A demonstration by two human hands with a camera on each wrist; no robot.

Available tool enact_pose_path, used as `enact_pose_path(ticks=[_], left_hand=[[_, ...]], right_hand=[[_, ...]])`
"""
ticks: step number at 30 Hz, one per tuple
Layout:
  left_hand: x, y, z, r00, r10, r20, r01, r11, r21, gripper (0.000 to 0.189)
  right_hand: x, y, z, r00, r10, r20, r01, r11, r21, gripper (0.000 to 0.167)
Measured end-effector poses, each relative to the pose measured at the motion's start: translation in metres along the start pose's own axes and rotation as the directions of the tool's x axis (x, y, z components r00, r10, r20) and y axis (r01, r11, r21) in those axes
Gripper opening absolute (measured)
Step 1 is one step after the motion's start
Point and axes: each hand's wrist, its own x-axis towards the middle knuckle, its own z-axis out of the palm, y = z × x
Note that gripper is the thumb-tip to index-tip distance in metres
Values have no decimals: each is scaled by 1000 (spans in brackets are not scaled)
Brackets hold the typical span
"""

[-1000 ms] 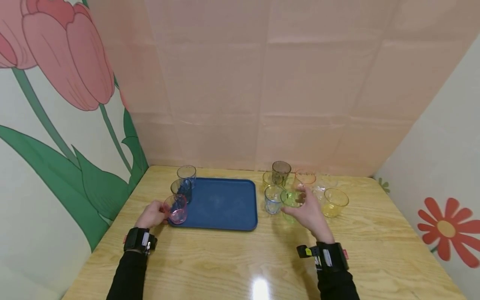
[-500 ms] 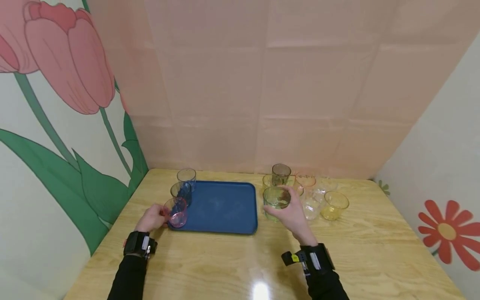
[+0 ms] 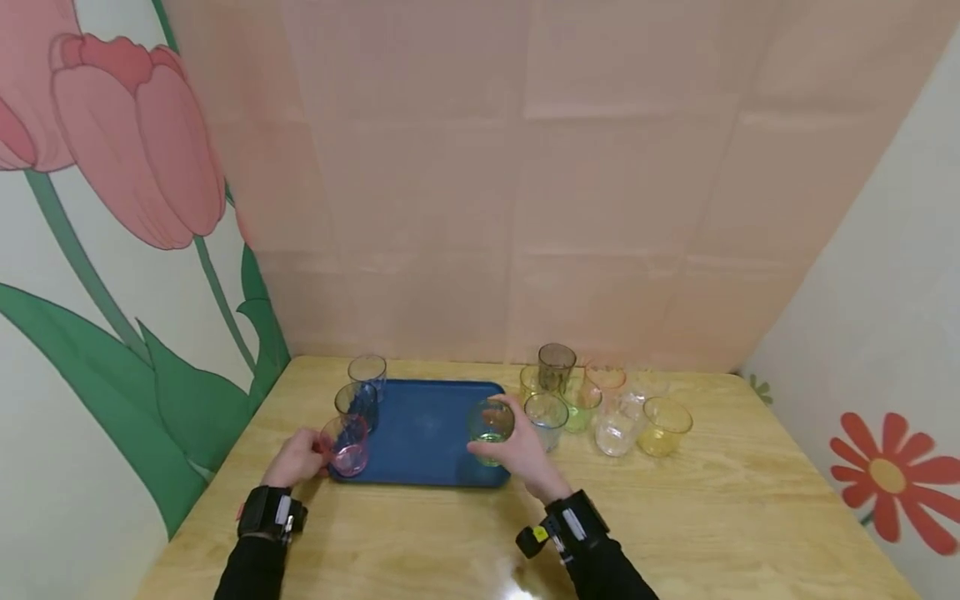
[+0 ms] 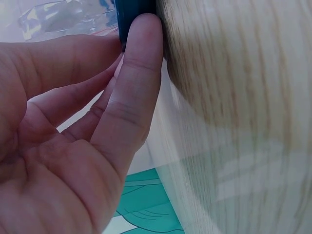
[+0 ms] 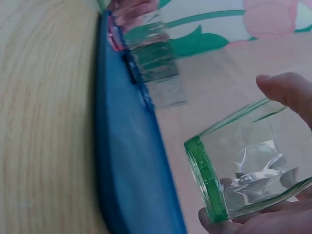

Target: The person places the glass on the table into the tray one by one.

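Table [image 3: 420, 542]: right hand [image 3: 522, 457] grips green glass [image 3: 486, 427] above tray [image 3: 423, 429]; left hand [image 3: 295, 457] seemingly pinches tray's rim. Glass probably fragile, slippery; hold its sides.

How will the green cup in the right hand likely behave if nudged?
The green cup is probably stiff, its walls undented in the right hand. Its glossy sides may slip. The thick-looking base might help resist tipping.

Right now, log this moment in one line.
right fingers: hold green glass above tray | left fingers: pinch tray edge | tray's left end: three glasses
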Motion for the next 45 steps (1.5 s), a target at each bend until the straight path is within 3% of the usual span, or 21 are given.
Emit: enact_pose_path(ticks=[5,12,20,26,30,38,45], left_hand=[[-4,-4,1,1000,24,-13,-24,1000,-13,10],[-4,-3,2,999,37,-20,-37,999,-9,6],[2,2,1,1000,7,-18,-7,1000,7,9],[3,-3,2,999,46,-25,-46,999,10,11],[-1,-7,2,999,40,-24,-40,999,9,12],[-8,-7,0,1000,25,-18,-24,999,29,10],[-2,-6,3,1000,27,-16,-27,999,26,9]], right_hand=[[15,14,12,999,-10,46,10,1000,1,85],[34,19,32,997,74,13,-74,997,-7,87],[59,19,54,996,83,13,-82,994,-75,87],[74,21,72,996,92,-13,-93,988,-120,86],[83,22,85,995,96,-30,-100,984,-146,84],[97,19,108,994,87,-69,-101,963,-250,83],[105,13,109,990,87,-107,-118,936,-333,83]])
